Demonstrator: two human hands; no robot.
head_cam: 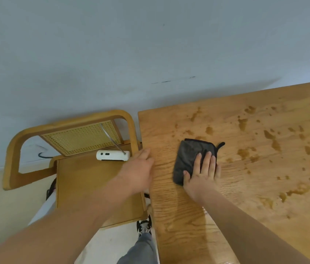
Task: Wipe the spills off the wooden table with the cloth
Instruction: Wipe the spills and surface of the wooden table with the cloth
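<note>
both arms are sitting closest to my eyes, my left arm (64, 225) and my right arm (245, 225), reaching out over the wooden table (188, 216).

my right hand (202, 174) is lying flat on the dark grey cloth (190, 159). my fingers are straight and pressing down. they are not curling round it, so i am pushing the cloth, not grabbing it. the cloth is folded small and is poking out past my fingertips and off to the left of them.

my left hand (138, 168) is resting on the table edge, well to the left of the cloth. it is loose and holding nothing.

the brown spills (243, 152) are dotting the wood past my fingertips and far off to the right of my right hand. the wood under my wrist is looking clean, so i think most of the wiping is waiting to be done.

here is what i think could be going wrong. the cloth could be sliding out from under my flat hand if i am pushing fast, since nothing is pinching it. the small cloth could be getting soaked and smearing the mess around. if i am wiping toward my left hand, drips could be falling off the edge onto the chair (70, 176) and the white gadget (112, 155) lying on it.
</note>
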